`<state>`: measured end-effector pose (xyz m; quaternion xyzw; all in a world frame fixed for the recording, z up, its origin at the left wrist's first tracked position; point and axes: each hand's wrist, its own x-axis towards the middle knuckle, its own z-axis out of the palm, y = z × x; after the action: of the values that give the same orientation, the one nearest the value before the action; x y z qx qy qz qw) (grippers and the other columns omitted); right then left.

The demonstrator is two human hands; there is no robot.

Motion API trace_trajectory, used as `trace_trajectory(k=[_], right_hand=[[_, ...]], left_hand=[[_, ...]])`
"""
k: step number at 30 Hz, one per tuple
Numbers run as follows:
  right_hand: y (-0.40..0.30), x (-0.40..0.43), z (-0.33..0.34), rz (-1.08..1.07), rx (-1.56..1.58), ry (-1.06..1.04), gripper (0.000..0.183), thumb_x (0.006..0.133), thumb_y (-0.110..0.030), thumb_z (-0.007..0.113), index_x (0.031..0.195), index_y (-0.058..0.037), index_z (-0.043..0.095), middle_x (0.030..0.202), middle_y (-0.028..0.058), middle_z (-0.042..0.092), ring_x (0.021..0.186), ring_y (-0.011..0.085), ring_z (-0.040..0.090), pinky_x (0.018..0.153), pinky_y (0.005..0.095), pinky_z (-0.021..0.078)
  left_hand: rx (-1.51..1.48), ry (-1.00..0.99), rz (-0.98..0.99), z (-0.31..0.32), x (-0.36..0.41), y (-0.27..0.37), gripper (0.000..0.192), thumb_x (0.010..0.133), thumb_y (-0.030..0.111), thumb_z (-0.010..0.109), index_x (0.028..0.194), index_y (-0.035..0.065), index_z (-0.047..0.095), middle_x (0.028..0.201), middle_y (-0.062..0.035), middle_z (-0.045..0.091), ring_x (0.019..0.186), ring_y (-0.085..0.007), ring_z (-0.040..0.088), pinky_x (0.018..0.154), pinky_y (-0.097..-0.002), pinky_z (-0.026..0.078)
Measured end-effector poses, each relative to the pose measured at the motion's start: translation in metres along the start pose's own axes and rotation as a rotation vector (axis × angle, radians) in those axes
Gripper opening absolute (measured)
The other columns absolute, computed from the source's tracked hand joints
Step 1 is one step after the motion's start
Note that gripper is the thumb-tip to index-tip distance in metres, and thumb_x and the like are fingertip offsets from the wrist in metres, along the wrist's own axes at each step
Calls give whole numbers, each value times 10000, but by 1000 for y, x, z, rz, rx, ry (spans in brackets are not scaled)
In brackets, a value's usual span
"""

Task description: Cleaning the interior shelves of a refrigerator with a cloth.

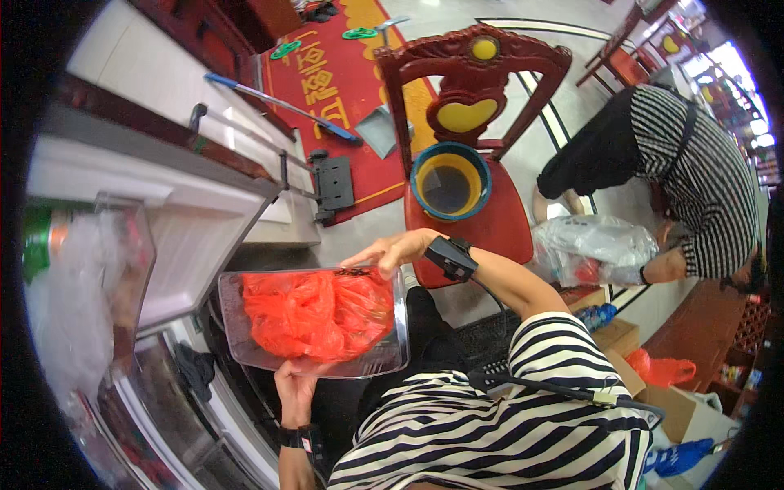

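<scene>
Both my hands hold a clear plastic bin point(392, 361), slightly tilted, in front of my body. Inside it lies a bunched red plastic bag point(312, 315); what the bag contains is hidden. My left hand point(296, 392) grips the bin's near wall from below. At the opposite rim, my right hand point(392, 252) rests with thumb and fingers over the edge, close to a corner. To the left stands an open refrigerator door point(177, 245), its shelf holding a plastic bag point(73, 318) and a green bottle point(38, 242).
A red wooden chair point(490, 239) carries a blue and yellow basin point(450, 184) with dark liquid. Beyond lie a red mat point(367, 177), a broom point(282, 110), a dustpan point(378, 131) and a folded hand cart point(334, 184). At right a person point(692, 147) bends over a clear plastic bag point(594, 242).
</scene>
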<state>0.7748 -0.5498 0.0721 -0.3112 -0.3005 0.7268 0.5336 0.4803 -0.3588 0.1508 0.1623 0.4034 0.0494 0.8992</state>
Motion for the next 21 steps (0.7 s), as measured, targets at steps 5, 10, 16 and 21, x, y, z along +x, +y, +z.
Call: trace_trajectory(k=[5, 10, 16, 21], right_hand=[[41, -42, -7, -132, 24, 56, 863, 610, -64, 568, 1397, -4, 219, 1423, 122, 288, 1309, 164, 263, 1042, 242, 215], [105, -88, -24, -139, 63, 272, 815, 634, -8, 536, 1391, -18, 235, 1424, 98, 285, 1308, 160, 260, 1058, 258, 209], [181, -129, -45, 18, -93, 736, 731, 626, 127, 411, 1326, -82, 409, 1348, 75, 430, 1252, 184, 373, 1020, 285, 295], [231, -183, -86, 72, -79, 941, 621, 634, 107, 410, 1218, -61, 537, 1248, 101, 528, 1159, 192, 465, 979, 285, 338]], left_hand=[[159, -80, -192, -28, 60, -20, 717, 626, -65, 444, 1322, 55, 322, 1350, -172, 365, 1262, -410, 306, 938, -721, 255], [174, -68, -328, -48, 120, -55, 617, 648, -98, 423, 1235, 93, 412, 1147, -132, 514, 1079, -337, 493, 900, -741, 281], [254, -46, -535, -56, 195, -128, 548, 666, -91, 455, 1184, 83, 418, 1040, -145, 522, 1012, -331, 519, 873, -712, 339], [112, -100, -692, -84, 248, -213, 296, 700, -90, 433, 969, 12, 504, 840, -97, 550, 956, -288, 549, 935, -643, 347]])
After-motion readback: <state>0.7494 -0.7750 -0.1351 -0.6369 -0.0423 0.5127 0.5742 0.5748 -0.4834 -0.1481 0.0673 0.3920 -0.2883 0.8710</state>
